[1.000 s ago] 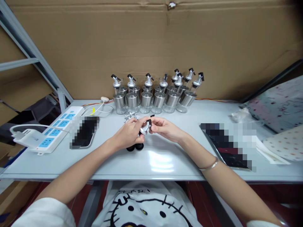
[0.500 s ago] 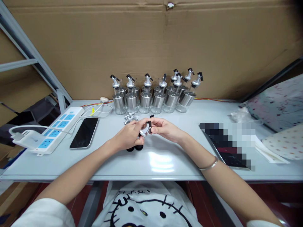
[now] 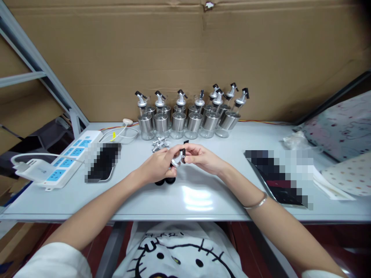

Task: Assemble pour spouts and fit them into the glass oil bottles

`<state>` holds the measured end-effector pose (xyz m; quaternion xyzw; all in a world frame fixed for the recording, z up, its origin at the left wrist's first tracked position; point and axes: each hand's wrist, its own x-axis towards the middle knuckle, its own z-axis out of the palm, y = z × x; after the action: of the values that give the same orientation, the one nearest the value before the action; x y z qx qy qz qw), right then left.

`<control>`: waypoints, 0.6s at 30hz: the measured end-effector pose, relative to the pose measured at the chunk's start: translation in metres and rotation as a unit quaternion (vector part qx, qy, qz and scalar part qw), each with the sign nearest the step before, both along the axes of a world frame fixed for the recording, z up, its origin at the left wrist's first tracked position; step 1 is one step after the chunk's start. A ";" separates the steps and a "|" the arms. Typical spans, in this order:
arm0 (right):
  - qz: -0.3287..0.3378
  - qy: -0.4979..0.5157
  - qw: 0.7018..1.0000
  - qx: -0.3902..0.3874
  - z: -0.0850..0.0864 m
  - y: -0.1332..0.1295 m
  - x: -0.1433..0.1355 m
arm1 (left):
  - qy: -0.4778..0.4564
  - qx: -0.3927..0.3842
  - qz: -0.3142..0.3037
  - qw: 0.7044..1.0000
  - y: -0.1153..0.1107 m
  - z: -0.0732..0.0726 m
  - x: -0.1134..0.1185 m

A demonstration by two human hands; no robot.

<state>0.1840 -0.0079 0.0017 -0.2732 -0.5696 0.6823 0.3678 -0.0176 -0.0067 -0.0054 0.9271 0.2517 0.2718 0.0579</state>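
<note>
My left hand point(image 3: 158, 165) is closed around a silver pour spout point(image 3: 176, 160) above the middle of the table. On the spout's right side is a black flap point(image 3: 183, 155), with the fingertips of my right hand point(image 3: 206, 159) pinched at it. Loose silver spout parts point(image 3: 160, 144) lie just beyond my left hand. Black round pieces point(image 3: 170, 180) show below that hand, partly covered by it. A small black piece point(image 3: 186, 142) peeks out behind my fingers.
Several glass bottles with steel sleeves point(image 3: 178, 122) stand along the cardboard wall, the front ones topped with spouts. To the left are a phone point(image 3: 108, 164), a power strip point(image 3: 75, 148) and a white cable. A dark flat object point(image 3: 272, 177), partly blurred, lies on the right.
Almost nothing differs. Both hands stay at the spout in nearly the same pose.
</note>
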 end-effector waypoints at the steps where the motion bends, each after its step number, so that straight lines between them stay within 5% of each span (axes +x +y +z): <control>1: -0.002 0.002 1.000 -0.002 0.000 0.000 0.000 | 0.001 -0.002 0.003 1.000 0.000 0.000 0.000; 18: 0.001 0.040 0.999 -0.016 0.003 -0.003 -0.003 | -0.034 -0.039 0.031 0.998 0.001 0.001 -0.001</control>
<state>0.1809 -0.0112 0.0046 -0.2512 -0.5439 0.7019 0.3853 -0.0184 -0.0057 -0.0042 0.9061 0.2889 0.2945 0.0934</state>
